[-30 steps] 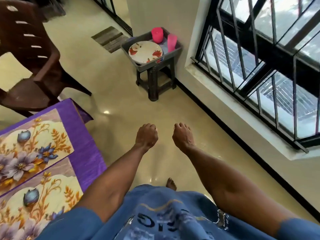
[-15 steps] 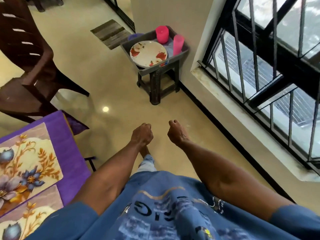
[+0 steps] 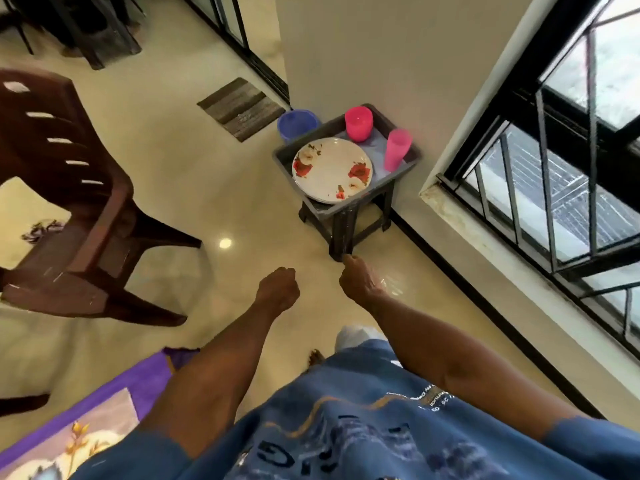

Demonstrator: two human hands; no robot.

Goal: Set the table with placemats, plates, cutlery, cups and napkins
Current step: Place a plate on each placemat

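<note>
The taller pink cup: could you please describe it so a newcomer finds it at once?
Below the barred window a grey tray rests on a dark stool. The taller pink cup stands at the tray's window-side edge, slimmer and paler than the squat pink cup behind.

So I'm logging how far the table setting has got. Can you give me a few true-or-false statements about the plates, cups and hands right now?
1. The floral plate lies in the grey tray on the stool. True.
2. Two pink cups stand in that tray. True.
3. The left hand holds a cup. False: it holds nothing.
4. The right hand grips the plate. False: it is short of the stool.
5. A placemat lies on the purple cloth. True.
</note>
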